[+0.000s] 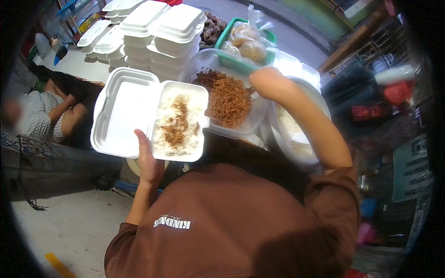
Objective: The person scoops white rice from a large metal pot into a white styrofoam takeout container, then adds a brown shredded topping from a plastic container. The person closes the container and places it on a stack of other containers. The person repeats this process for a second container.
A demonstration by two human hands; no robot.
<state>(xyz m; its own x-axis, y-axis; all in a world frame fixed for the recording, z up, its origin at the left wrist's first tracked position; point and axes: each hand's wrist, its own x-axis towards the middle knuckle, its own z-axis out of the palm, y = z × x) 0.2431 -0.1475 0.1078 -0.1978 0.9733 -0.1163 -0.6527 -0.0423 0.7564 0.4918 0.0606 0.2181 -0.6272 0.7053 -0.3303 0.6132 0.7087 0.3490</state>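
Observation:
My left hand (150, 163) holds an opened white foam takeaway box (122, 114) from below, its thumb over the near edge by the hinge. White rice (184, 147) fills the box's right half, with brown shredded topping (175, 135) strewn down its middle. The lid half, on the left, holds nothing. To the right, my right hand (267, 81) is curled at the right rim of a clear plastic tub (240, 131). Inside that tub lies a heap of brown shredded food (229, 100). Its fingers are mostly hidden, so whether they grip a utensil is unclear.
Stacked closed foam boxes (179, 21) stand behind the tub. A green basket (222, 38) holds tied plastic bags of food (253, 50). Beside it is a tray of dark brown pieces (212, 29). A rice container (285, 121) sits right, under my forearm. A person (38, 111) sits at left.

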